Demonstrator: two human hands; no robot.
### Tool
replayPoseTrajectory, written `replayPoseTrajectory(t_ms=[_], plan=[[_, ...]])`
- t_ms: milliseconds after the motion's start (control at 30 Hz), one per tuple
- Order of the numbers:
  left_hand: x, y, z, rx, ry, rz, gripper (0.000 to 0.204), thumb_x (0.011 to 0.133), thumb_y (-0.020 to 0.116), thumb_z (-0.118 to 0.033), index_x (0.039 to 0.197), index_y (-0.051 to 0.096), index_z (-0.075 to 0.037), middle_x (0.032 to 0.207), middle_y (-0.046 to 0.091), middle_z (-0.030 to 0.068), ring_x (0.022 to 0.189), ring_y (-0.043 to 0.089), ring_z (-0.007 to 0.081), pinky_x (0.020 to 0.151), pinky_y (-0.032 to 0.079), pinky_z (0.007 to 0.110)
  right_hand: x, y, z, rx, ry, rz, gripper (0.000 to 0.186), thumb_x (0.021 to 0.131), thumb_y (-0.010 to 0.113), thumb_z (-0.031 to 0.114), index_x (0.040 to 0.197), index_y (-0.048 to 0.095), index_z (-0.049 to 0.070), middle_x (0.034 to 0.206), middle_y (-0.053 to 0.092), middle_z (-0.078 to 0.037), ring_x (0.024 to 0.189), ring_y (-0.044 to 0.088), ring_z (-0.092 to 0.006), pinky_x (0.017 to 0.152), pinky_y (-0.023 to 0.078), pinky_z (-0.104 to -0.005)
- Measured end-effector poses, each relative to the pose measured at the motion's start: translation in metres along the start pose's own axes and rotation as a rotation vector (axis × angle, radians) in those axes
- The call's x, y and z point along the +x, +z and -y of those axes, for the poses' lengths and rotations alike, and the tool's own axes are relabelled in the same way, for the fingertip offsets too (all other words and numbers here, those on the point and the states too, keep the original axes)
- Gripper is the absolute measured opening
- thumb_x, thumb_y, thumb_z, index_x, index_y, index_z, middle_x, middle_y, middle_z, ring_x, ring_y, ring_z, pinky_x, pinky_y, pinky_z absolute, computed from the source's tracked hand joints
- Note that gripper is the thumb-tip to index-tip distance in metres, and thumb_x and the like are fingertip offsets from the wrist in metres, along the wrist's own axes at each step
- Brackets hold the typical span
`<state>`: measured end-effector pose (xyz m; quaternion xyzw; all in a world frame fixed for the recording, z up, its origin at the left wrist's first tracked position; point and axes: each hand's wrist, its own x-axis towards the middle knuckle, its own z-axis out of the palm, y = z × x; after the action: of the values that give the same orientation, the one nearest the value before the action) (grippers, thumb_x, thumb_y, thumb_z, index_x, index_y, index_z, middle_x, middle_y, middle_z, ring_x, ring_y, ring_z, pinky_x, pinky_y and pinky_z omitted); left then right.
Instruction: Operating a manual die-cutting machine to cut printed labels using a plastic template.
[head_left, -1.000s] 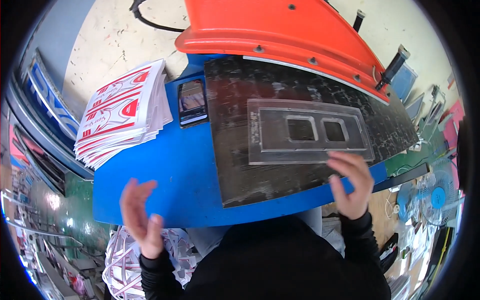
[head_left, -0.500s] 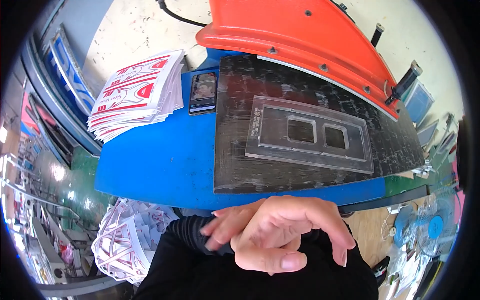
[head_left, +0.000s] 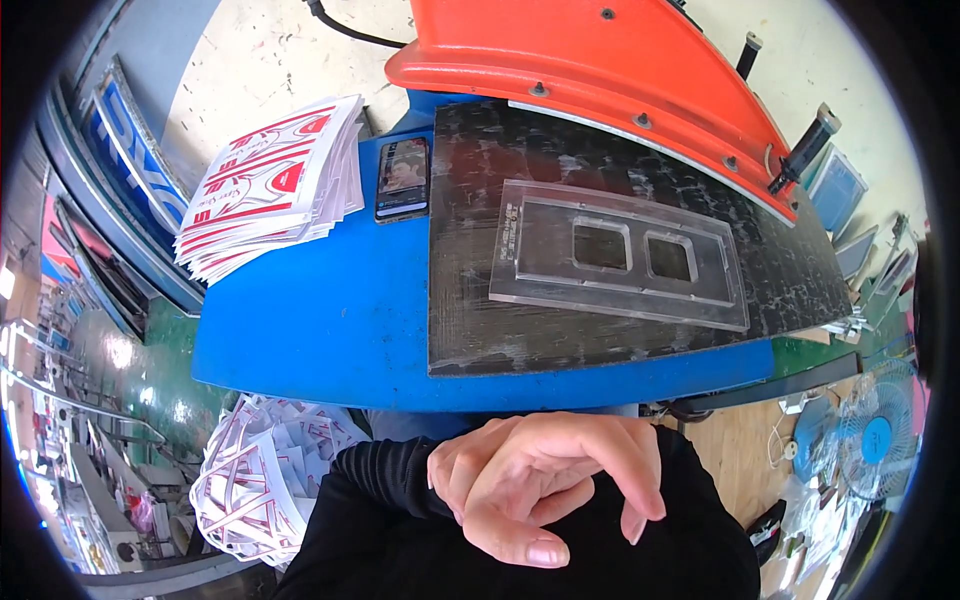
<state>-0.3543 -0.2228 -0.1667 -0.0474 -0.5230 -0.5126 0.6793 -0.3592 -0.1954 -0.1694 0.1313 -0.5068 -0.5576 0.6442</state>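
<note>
In front of my body my left hand (head_left: 545, 480) lifts clear of the table with nothing in it. Its thumb and index finger make a loose C, and the other fingers curl beneath. Fingers of my right hand (head_left: 452, 468) rest round the left wrist by the dark cuff; the rest of that hand is hidden behind the left. Beyond both hands lies a clear acrylic plate (head_left: 545, 262) with two rounded square windows. Under it is a scuffed black board (head_left: 470, 330) on the blue table (head_left: 300, 330). Neither hand touches the plate.
Printed red-and-white sheets (head_left: 270, 180) stand stacked at the far left, beside a lit phone (head_left: 403, 180). An orange-red machine arm (head_left: 580, 65) overhangs the board's back edge. Below the table's left front is a heap of paper scraps (head_left: 262, 480). A blue fan (head_left: 876, 440) stands right.
My hands have drawn slightly down and left in the picture. The right fingers have moved in against the left wrist. The phone's picture has changed, and the table sits slightly higher in view.
</note>
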Motion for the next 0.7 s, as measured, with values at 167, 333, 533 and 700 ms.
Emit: replayPoseTrajectory(t_ms=[167, 333, 533, 700], plan=[[-0.013, 0.011, -0.005, 0.065, 0.004, -0.07, 0.051, 0.073, 0.071, -0.024, 0.112, 0.061, 0.007, 0.095, 0.067, 0.0146, 0.055, 0.049, 0.0084, 0.053, 0.039, 0.018, -0.014, 0.016, 0.026, -0.274, 0.248, -0.136, 0.059, 0.068, 0.08, 0.042, 0.101, 0.06, -0.003, 0.08, 0.06, -0.016, 0.072, 0.057, -0.025, 0.072, 0.051, -0.0289], [-0.012, 0.016, -0.007, 0.073, 0.031, -0.031, 0.044, 0.076, 0.073, -0.022, 0.109, 0.062, 0.006, 0.094, 0.067, 0.0141, 0.068, 0.058, 0.0158, 0.062, 0.045, 0.026, -0.022, 0.001, 0.016, -0.18, 0.052, 0.134, 0.075, 0.063, 0.086, 0.028, 0.124, 0.057, -0.003, 0.106, 0.065, -0.02, 0.096, 0.062, -0.0273, 0.088, 0.05, -0.0291], [-0.009, 0.024, 0.012, -0.013, 0.241, 0.102, 0.046, 0.082, 0.079, -0.022, 0.11, 0.059, 0.007, 0.094, 0.065, 0.018, 0.084, 0.062, 0.0227, 0.067, 0.051, 0.027, -0.02, -0.001, 0.027, -0.349, 0.354, 0.11, 0.078, 0.063, 0.086, 0.028, 0.128, 0.053, -0.003, 0.111, 0.063, -0.02, 0.102, 0.06, -0.0277, 0.091, 0.048, -0.0301], [-0.012, 0.031, 0.006, 0.023, 0.213, -0.012, 0.03, 0.08, 0.08, -0.014, 0.1, 0.065, 0.002, 0.086, 0.067, 0.0119, 0.077, 0.062, 0.0191, 0.063, 0.05, 0.024, -0.01, -0.002, 0.04, -0.509, 0.654, 0.096, 0.082, 0.064, 0.086, 0.027, 0.132, 0.05, -0.003, 0.117, 0.06, -0.02, 0.107, 0.058, -0.028, 0.095, 0.047, -0.0312]])
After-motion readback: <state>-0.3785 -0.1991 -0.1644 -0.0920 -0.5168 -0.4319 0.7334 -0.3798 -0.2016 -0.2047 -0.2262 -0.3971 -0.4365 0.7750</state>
